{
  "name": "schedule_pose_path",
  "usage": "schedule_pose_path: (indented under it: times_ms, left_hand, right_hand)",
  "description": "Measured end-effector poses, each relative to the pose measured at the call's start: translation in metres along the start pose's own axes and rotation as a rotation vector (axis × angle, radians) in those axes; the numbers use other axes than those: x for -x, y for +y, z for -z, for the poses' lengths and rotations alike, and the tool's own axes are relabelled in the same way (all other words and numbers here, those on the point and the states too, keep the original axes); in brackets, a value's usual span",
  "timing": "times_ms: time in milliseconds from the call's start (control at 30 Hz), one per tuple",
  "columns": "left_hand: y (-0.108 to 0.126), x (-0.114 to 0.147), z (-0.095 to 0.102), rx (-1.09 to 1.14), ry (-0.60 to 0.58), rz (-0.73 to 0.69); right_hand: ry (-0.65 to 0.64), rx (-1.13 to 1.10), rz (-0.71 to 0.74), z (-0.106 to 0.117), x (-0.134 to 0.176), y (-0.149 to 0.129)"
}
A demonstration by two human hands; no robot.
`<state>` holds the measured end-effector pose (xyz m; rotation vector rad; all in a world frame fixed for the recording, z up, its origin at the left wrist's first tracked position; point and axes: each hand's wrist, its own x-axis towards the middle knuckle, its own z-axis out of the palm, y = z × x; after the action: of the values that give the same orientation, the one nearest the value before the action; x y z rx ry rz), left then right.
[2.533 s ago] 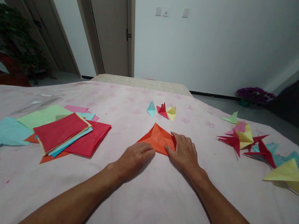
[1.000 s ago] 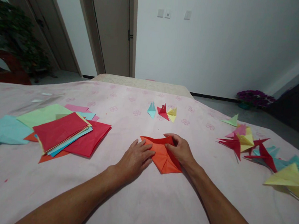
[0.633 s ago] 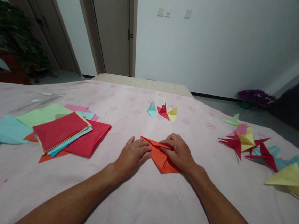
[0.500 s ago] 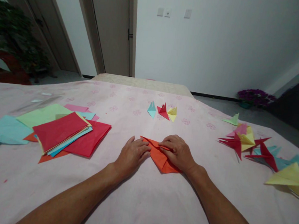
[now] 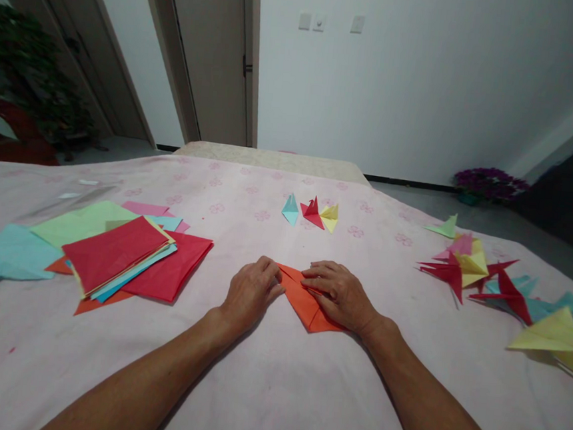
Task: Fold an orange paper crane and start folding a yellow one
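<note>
A folded sheet of orange paper (image 5: 305, 305) lies on the tablecloth in front of me, with a pointed corner toward me. At its upper left tip, my left hand (image 5: 254, 290) pinches the paper between thumb and fingers. My right hand (image 5: 344, 295) rests over the right part of the sheet, fingers curled together and pressing on a folded flap. That hand covers the paper's right side. Beyond the hands stand a small light blue folded piece (image 5: 290, 210), a red paper crane (image 5: 313, 212) and a yellow folded piece (image 5: 330, 217).
A stack of coloured paper sheets (image 5: 117, 254) lies on the left. Several folded paper cranes (image 5: 472, 268) are clustered on the right, with a yellow one (image 5: 554, 335) nearest me. A pink flowered tablecloth (image 5: 271, 388) covers the table. Behind are a door (image 5: 210, 54) and purple flowers (image 5: 490, 184).
My left fingers have drawn together at the orange paper's upper left tip and now cover it. The upper flap looks flatter. The right hand has shifted only slightly.
</note>
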<state>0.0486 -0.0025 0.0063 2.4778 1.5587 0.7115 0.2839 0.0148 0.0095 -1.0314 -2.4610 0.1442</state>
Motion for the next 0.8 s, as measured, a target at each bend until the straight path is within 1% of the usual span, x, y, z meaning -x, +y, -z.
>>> schedule_pose_path:
  times_ms: [67, 200, 400, 533, 600, 667, 800]
  left_hand:
    - [0.0, -0.001, -0.001, -0.023, 0.0, 0.007]
    - [-0.004, -0.001, -0.006, -0.053, 0.011, -0.042]
    - [-0.008, -0.003, -0.011, -0.044, -0.017, -0.09]
    - [-0.01, -0.004, -0.014, -0.033, 0.031, -0.139]
    - [-0.011, -0.004, -0.016, -0.035, 0.052, -0.157]
    - [-0.01, -0.003, -0.017, -0.044, 0.044, -0.166]
    - [-0.005, -0.002, -0.015, -0.085, 0.012, -0.169]
  right_hand:
    - [0.002, 0.006, 0.005, 0.0, 0.0, 0.0]
    - [0.008, -0.008, 0.017, 0.001, 0.002, 0.0]
    - [0.034, -0.046, 0.023, 0.001, 0.005, 0.001]
    - [0.047, -0.088, 0.022, 0.002, 0.006, -0.002]
    - [0.02, -0.092, 0.01, 0.005, 0.006, -0.005]
    - [-0.021, -0.076, -0.013, 0.01, 0.005, -0.008]
    - [-0.073, 0.029, -0.122, 0.017, 0.0, -0.021]
